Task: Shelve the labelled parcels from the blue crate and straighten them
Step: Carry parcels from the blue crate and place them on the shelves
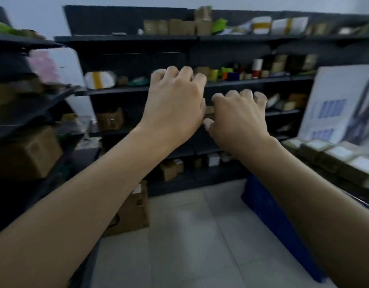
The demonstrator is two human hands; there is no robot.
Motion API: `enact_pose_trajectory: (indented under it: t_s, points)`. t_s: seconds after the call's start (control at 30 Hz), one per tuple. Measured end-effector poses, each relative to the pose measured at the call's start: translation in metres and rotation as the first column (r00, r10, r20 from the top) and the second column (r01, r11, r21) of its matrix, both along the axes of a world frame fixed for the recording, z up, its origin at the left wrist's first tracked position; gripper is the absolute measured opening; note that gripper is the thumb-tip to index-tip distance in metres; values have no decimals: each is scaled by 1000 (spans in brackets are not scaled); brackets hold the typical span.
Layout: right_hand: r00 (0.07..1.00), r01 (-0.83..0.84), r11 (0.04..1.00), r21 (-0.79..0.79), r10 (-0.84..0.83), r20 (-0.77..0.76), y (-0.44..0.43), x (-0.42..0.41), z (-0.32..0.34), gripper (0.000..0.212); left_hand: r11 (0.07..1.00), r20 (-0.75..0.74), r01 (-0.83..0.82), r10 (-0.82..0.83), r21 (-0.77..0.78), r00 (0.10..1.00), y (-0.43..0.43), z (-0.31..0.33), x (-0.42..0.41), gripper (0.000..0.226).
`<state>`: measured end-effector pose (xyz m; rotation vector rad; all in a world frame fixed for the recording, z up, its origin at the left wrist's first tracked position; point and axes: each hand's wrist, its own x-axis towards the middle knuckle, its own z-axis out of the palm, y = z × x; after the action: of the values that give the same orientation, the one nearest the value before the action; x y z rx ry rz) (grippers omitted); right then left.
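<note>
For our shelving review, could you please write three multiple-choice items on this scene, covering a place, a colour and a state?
1. Where is the blue crate?
A. top shelf
B. floor, lower right
C. floor, far left

2. What colour band crosses the white parcel at the left of the second shelf?
A. yellow
B. red
C. black

3. How are the left hand and right hand?
A. flat, palms up
B. raised, fingers curled
C. by the floor

Answers:
B, it stands on the tiles under the right forearm.
A, a yellow strip shows.
B, knuckles face the camera before the shelves.

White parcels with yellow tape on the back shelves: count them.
3. One white parcel sits at the left of the second shelf; two sit at the right of the top shelf. The hands and blur may hide others.
</note>
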<state>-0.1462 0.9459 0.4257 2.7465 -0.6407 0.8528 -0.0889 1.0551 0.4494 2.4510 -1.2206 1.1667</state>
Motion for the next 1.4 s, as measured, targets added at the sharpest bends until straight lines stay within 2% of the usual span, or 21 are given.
enact_pose_trajectory:
  t_s: [0.17,0.37,0.57,0.77,0.87,1.03,1.23,1.4]
  points:
    - [955,295,955,16,-295,-33,-101,-8,-14,41,961,-44,275,-274,13,961,-123,-21,25,34]
    - [842,539,842,26,-537,-55,-208,14,-21,40,847,-77,531,-527,39,846,-254,-35,66,31]
    - [677,736,677,31,-734,-57,-308,17,-32,35,729,-141,684,-675,28,724,-375,-44,94,31]
    - [460,888,458,49,-878,-135,-395,-33,-61,39,562,-233,825,-796,55,558,-489,-74,66,34]
    - [409,913,403,69,-901,-149,-445,-56,-76,39,506,-274,861,-821,62,502,-547,-90,49,31]
    - [429,903,416,107,-889,-159,-539,-78,-95,42,512,-346,858,-797,46,495,-649,-115,35,31]
    - [503,864,483,143,-841,-198,-654,-94,-109,44,596,-511,802,-678,40,529,-766,-136,25,30]
    - [517,855,473,215,-811,-274,-730,-104,-138,44,619,-634,776,-553,123,541,-841,-176,24,33]
